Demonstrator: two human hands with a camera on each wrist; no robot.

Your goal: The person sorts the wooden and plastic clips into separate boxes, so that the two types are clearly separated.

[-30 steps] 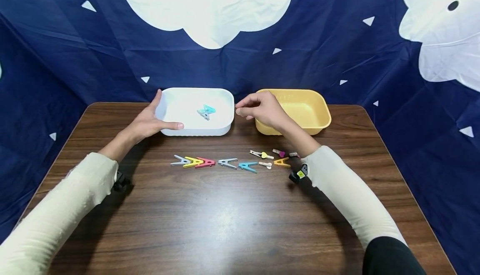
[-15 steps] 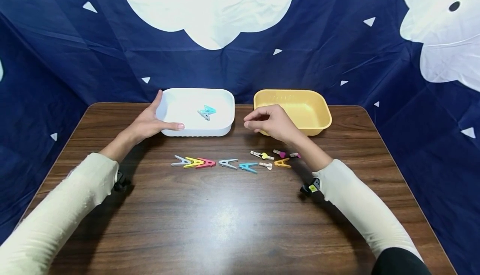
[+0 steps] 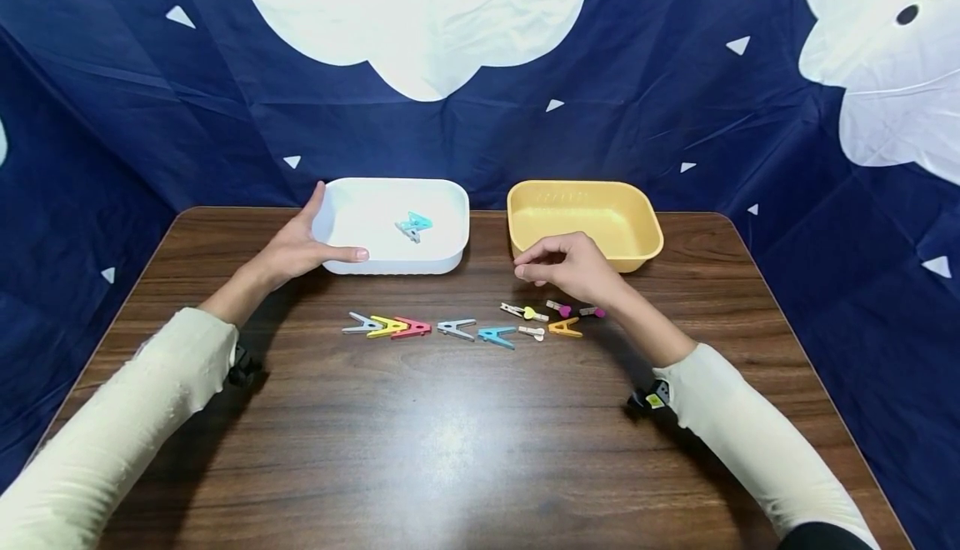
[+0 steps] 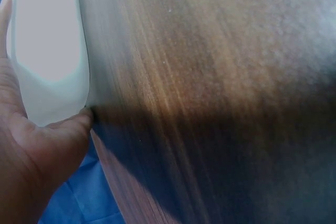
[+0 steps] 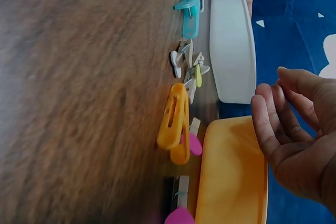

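Two plastic clips [image 3: 416, 221] lie in white basin [image 3: 405, 267] at 11 o'clock on table [image 3: 450, 425]; left hand [image 3: 292, 243], thumb and fingers spread wide, touches basin's 9 o'clock end. Right hand [image 3: 576, 269], fingers loosely bent, empty, is at 7 o'clock corner of yellow basin [image 3: 603, 235], ten more clips [image 3: 496, 334] from its 5 to 9 o'clock.

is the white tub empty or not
Not empty: the head view shows light-blue and grey pegs lying inside the white tub.

The head view is bright, with white glare on the desk [image 3: 375, 450]; the left wrist view is dimmer, blurred.
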